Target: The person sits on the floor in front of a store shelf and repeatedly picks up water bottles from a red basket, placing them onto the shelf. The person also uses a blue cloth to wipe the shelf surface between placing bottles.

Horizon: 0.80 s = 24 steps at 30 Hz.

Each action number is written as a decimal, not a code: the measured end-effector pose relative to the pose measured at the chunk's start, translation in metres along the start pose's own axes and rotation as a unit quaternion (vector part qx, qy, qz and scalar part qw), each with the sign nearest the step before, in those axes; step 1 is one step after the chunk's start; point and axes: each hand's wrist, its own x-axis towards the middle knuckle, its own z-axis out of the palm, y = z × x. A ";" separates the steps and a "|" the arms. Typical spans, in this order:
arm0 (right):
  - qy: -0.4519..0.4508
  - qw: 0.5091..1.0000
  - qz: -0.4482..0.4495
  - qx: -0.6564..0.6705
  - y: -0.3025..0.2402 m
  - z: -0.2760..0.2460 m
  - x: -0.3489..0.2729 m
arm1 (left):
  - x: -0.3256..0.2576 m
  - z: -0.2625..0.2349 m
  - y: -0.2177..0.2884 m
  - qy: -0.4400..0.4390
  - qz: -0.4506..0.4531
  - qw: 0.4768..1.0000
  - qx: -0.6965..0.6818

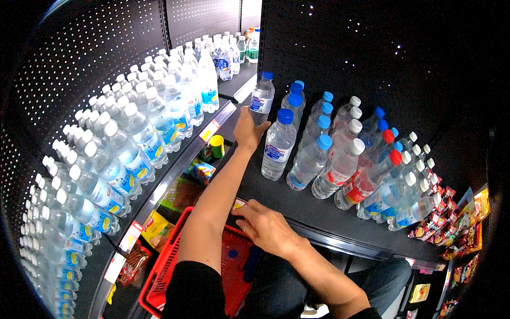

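My left hand [249,130] reaches far over the shelf and is closed round the lower part of a clear water bottle [262,101] with a dark blue cap. That bottle is upright; whether its base rests on the shelf is hidden by my hand. Just right of it stands a similar blue-capped water bottle [278,151], nearer to me. My right hand [268,227] is at the front edge of the shelf [340,242], its fingers loosely bent and apart, holding nothing. Below both arms sits a red shopping basket [236,266], partly covered by them.
White-capped bottles [119,154] crowd the left shelf in several rows. More bottles with light blue, white and red caps [350,159] stand to the right, beside hanging snack packets [441,228]. A lower shelf holds packets and a yellow-green can [217,146].
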 end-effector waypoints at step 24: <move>-0.055 0.998 0.023 -0.006 -0.001 -0.001 0.000 | 0.004 0.037 -0.012 0.115 0.107 0.975 -0.157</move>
